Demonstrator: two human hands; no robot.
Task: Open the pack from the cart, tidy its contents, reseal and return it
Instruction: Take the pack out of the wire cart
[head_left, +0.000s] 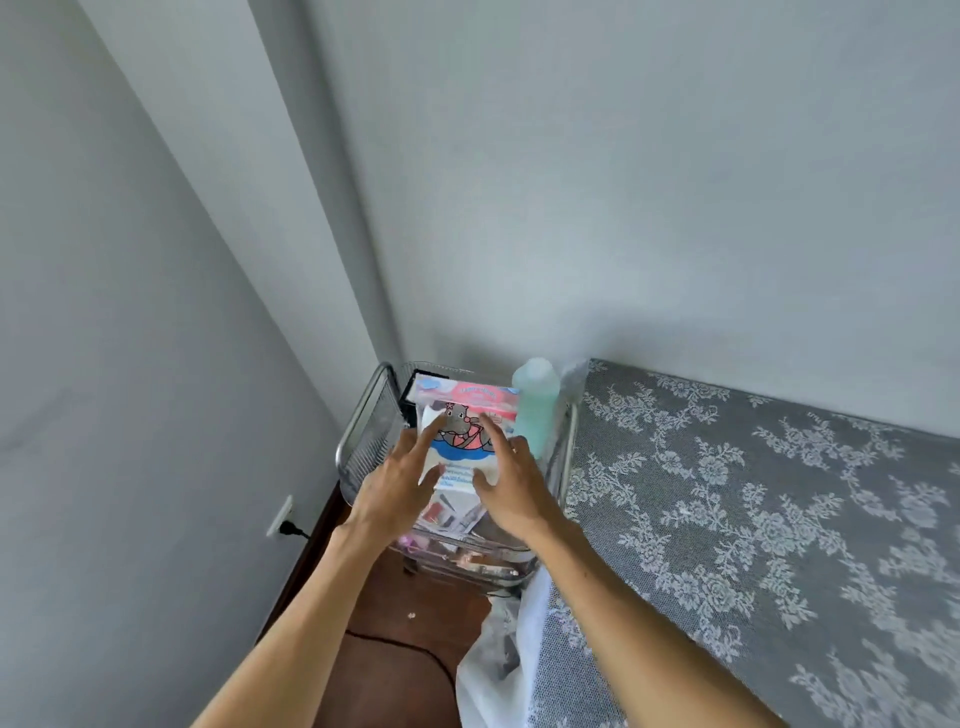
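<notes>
Hovering splayed fingers (426, 441) over pack (462, 415)

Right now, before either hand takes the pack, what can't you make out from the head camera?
- Pack: its lower edge and any seal are covered by the left hand and right hand; the print is too blurred to read.
- Whether the fingers touch the pack: cannot tell.
- Cart: its lower shelves are hidden behind the arms.
- Green bottle: blurred, no label legible.
</notes>
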